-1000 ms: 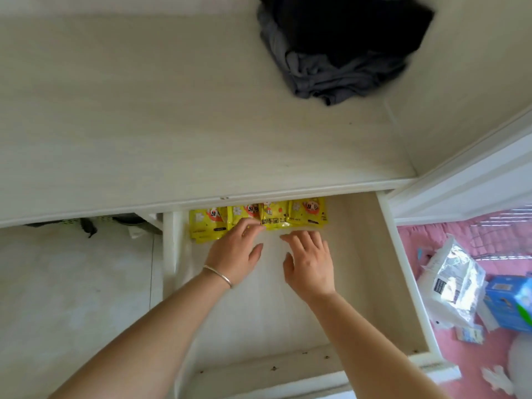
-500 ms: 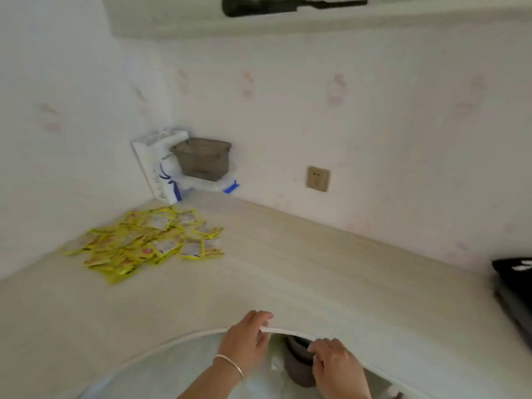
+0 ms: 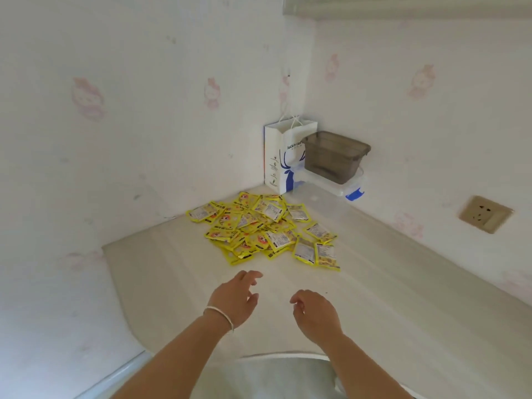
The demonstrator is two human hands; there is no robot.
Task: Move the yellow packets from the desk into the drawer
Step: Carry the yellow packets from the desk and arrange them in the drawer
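Head view, near to far.

Nearest: both forearms reach forward over the curved front edge of the desk (image 3: 403, 298).

Left hand (image 3: 234, 298): above the desk top, fingers loosely curled and spread, thumb apart from the fingers, nothing in its grasp. A thin white bracelet (image 3: 220, 313) sits on the wrist. Fingertips point toward the pile and are near its front edge, not touching it.

Right hand (image 3: 315, 312): a little nearer the camera than the left, fingers loosely curled downward, holding nothing. Whether either hand touches the desk top cannot be told.

Packets (image 3: 264, 230): yellow, a loose overlapping heap lying flat on the desk toward the corner, just beyond the hands. Some lie printed face up, others show the pale label side. Two lie at the right front of the heap, side by side. The drawer is out of view.

Behind the heap, in the corner: a white paper bag (image 3: 277, 162) with blue print stands upright against the wall. Just to its right, a grey translucent bin (image 3: 334, 158) sits on a clear box (image 3: 349, 188) with a blue latch.

Farther right, on the wall: a beige socket (image 3: 485, 213). The walls carry pale pink cartoon wallpaper.
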